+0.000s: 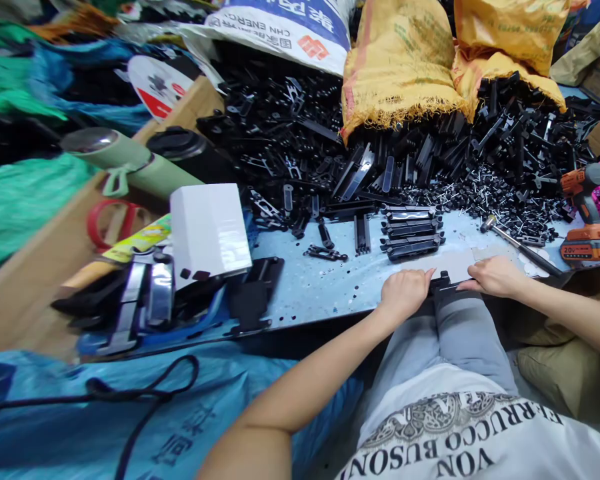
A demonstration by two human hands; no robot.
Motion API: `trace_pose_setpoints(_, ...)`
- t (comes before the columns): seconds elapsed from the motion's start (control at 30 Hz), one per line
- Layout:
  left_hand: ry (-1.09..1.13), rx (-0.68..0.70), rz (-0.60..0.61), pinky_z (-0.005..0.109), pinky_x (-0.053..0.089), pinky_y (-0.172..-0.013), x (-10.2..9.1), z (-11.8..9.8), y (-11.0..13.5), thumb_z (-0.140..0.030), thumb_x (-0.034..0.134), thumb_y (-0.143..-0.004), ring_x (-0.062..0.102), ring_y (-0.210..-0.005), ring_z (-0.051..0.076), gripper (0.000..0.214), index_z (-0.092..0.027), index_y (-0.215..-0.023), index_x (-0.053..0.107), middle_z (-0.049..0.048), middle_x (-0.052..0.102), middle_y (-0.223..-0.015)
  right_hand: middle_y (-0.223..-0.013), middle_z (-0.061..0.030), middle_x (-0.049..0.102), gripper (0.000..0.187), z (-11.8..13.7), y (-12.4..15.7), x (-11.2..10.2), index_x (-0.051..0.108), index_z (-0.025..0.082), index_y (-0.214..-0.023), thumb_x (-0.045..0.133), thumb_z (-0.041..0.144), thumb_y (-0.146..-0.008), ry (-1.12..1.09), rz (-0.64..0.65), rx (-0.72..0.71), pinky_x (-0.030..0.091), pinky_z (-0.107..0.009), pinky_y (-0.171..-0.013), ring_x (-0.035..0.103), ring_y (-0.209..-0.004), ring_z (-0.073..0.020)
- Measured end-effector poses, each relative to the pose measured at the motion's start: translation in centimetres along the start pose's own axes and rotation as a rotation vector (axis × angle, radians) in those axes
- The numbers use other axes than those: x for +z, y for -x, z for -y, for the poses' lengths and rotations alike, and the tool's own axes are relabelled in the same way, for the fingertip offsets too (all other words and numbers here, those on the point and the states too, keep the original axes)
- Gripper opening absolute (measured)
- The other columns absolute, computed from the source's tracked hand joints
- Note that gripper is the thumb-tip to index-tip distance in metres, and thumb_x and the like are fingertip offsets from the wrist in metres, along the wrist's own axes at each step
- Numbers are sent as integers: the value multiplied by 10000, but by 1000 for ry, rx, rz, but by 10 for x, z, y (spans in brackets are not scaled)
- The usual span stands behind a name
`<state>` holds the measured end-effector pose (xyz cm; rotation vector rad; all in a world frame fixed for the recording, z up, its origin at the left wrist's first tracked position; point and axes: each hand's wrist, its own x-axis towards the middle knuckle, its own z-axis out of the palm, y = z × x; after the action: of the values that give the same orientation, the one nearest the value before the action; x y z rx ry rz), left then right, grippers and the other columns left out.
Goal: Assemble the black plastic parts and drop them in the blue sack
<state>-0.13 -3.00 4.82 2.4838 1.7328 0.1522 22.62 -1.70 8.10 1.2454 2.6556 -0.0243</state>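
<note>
At the near edge of the table, my left hand (404,293) is closed, its thumb against one end of a small black bracket-like part (445,283). My right hand (497,277) pinches the other end, so the part lies level between the two hands, above my lap. Fingers cover much of it, and its exact kind cannot be made out. Just beyond the hands lies a pale flat plate (450,261). Behind my left hand sits a neat stack of black hinge-like parts (413,232). A hammer (520,245) rests beyond my right hand.
Heaps of black parts (280,127) and loose screws (485,190) cover the back, under yellow sacks (400,60). An orange cordless drill (587,213) stands at the right. A white box (210,233), red-handled scissors (111,227) and a green bottle (130,160) fill the left.
</note>
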Motion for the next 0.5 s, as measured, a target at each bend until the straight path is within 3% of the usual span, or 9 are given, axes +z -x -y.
trace_pose_setpoints(0.07,-9,-55,76,300,425,-581,-3,-3,-5,-425,232,-964,658,-707,245,603,-94,-798,707,153,698,-771,-807,-111,642,624,7,-11,-2,609,145,-939,321,691,-849,-4,-39,-23,313,-281,-612,591,-748,-215)
trace_pose_setpoints(0.17,-2,-84,110,317,443,-607,-6,-4,-11,-432,219,-964,671,-741,264,613,-102,-831,719,150,707,-805,-990,-150,599,606,14,-26,-3,535,115,-1127,463,638,-829,24,-167,-187,348,-337,-730,538,-916,-265)
trace_pose_setpoints(0.3,40,-47,95,317,445,-630,-3,-2,-13,-432,236,-962,671,-757,259,597,-114,-826,722,144,708,-803,-931,-127,582,405,17,-40,-1,565,97,-1008,569,458,-825,35,-181,-336,341,-354,-764,512,-865,-252)
trace_pose_setpoints(0.5,66,-37,-6,286,406,-592,10,6,-13,-423,275,-960,654,-712,228,554,-118,-775,699,129,694,-743,-904,-115,606,503,6,-46,10,566,106,-1046,531,558,-828,-56,-260,-379,349,-325,-739,533,-820,-218)
